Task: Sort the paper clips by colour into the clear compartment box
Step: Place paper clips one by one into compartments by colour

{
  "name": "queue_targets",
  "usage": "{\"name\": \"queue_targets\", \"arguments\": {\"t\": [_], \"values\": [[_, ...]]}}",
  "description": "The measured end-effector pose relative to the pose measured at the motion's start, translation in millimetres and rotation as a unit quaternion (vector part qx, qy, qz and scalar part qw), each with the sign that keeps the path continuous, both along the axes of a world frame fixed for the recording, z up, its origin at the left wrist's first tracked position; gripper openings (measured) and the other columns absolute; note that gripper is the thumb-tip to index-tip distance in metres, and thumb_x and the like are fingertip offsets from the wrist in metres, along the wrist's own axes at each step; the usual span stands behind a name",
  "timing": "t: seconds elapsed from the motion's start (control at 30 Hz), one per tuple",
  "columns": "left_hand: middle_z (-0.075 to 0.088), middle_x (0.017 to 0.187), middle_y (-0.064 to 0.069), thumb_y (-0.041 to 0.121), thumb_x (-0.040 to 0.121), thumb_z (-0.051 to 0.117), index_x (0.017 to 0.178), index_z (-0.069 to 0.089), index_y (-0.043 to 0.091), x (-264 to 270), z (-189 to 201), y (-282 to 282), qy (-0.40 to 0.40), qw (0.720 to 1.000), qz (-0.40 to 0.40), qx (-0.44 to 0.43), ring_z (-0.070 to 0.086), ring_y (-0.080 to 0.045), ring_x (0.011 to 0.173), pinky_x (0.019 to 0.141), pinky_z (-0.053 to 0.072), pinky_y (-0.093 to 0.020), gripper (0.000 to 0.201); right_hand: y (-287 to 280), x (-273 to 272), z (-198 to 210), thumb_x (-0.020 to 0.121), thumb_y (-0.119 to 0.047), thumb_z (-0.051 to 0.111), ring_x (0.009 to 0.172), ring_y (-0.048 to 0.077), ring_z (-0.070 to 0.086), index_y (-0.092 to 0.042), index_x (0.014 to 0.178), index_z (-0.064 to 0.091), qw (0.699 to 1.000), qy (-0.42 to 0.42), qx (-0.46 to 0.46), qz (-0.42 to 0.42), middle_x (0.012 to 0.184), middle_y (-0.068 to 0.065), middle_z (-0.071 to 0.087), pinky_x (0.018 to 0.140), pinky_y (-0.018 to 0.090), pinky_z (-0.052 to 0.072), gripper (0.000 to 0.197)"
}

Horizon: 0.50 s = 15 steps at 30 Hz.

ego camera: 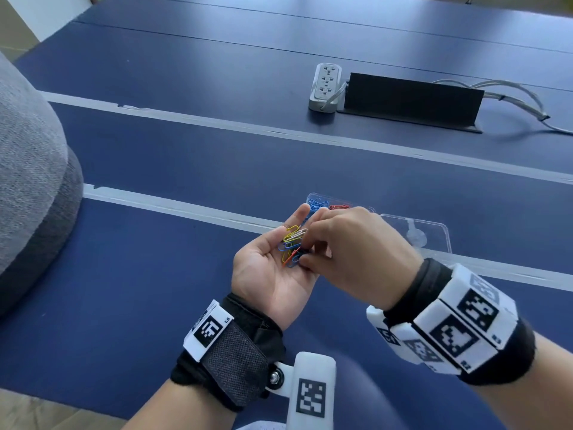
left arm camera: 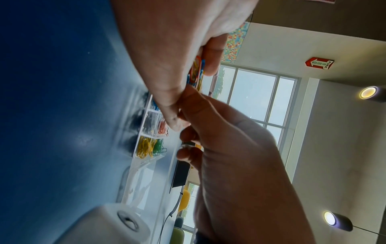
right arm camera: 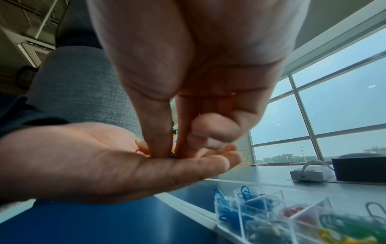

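My left hand [ego camera: 266, 277] lies palm up over the blue table, fingers fairly straight, with a small pile of mixed paper clips [ego camera: 293, 248] in yellow, blue, red and silver resting on it. My right hand [ego camera: 308, 254] hovers above it, thumb and forefinger pinched together into the pile; the right wrist view shows a bit of blue clip [right arm camera: 171, 156] between the tips. Just beyond the hands stands the clear compartment box [ego camera: 339, 202], with blue, red, yellow, green and silver clips in separate cells [right arm camera: 261, 219]. Its clear lid [ego camera: 415, 234] lies open to the right.
A white power strip [ego camera: 325, 86] and a long black cable cover [ego camera: 409, 100] sit farther back, with grey cables [ego camera: 511, 94] trailing right. A grey upholstered seat [ego camera: 28, 181] borders the table on the left. Pale strips cross the tabletop.
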<state>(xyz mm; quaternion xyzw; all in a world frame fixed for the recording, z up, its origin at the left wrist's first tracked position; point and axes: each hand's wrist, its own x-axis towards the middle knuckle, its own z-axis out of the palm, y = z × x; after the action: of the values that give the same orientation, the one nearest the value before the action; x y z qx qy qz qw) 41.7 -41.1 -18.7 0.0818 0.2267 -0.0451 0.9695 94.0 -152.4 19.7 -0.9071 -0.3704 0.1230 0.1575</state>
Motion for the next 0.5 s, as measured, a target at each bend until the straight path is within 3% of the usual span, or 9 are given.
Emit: {"name": "queue_targets", "arguments": {"t": [0.1,0.23,0.3,0.37,0.5], "values": [[0.067,0.109,-0.025,0.012,0.085,0.038,0.123,0.057,-0.001,-0.8,-0.8,-0.8,-0.004,1.0,-0.017,0.022,0.071,-0.031,0.083,0.071,0.06,-0.037,0.045,-0.6,-0.3,0.7,0.075,-0.029,0.061,0.075,0.021,0.058,-0.023,0.075,0.068,0.999,0.023,0.022,-0.008,0.081,-0.002,0.064,0.07,0.038,0.05,0.009],[0.068,0.111,-0.022,0.013,0.085,0.038,0.122,0.057,-0.001,-0.9,-2.2,0.6,-0.001,0.999,-0.019,0.037,0.069,-0.032,0.09,0.08,0.058,-0.04,0.044,-8.8,2.8,10.5,0.072,-0.024,0.064,0.057,0.01,0.051,-0.02,0.067,0.063,0.995,0.064,0.064,-0.029,0.06,-0.009,0.056,0.058,0.019,0.043,0.006],[0.068,0.111,-0.021,0.013,0.084,0.039,0.121,0.058,-0.001,0.0,-3.1,0.6,-0.002,0.999,-0.015,0.036,0.069,-0.032,0.091,0.077,0.058,-0.039,0.044,-12.5,5.1,15.2,0.07,-0.023,0.063,0.055,0.01,0.051,-0.018,0.069,0.063,0.993,0.088,0.074,-0.032,0.056,-0.01,0.056,0.057,0.018,0.044,0.005],[0.067,0.113,-0.02,0.013,0.083,0.04,0.12,0.059,-0.001,0.6,-4.3,0.1,-0.002,0.999,-0.018,0.04,0.068,-0.032,0.094,0.077,0.059,-0.04,0.044,-14.7,8.9,18.1,0.068,-0.019,0.063,0.056,0.009,0.051,-0.018,0.072,0.065,0.99,0.109,0.077,-0.038,0.059,-0.014,0.06,0.058,0.02,0.047,0.005],[0.065,0.119,-0.021,0.012,0.082,0.041,0.122,0.057,-0.002,-0.1,-4.9,-0.8,-0.005,0.998,-0.024,0.054,0.061,-0.035,0.113,0.095,0.048,-0.045,0.046,-15.3,14.8,20.5,0.069,-0.011,0.066,0.064,0.008,0.06,-0.024,0.073,0.067,0.987,0.128,0.095,-0.037,0.08,-0.006,0.072,0.067,0.023,0.051,0.013]]}}
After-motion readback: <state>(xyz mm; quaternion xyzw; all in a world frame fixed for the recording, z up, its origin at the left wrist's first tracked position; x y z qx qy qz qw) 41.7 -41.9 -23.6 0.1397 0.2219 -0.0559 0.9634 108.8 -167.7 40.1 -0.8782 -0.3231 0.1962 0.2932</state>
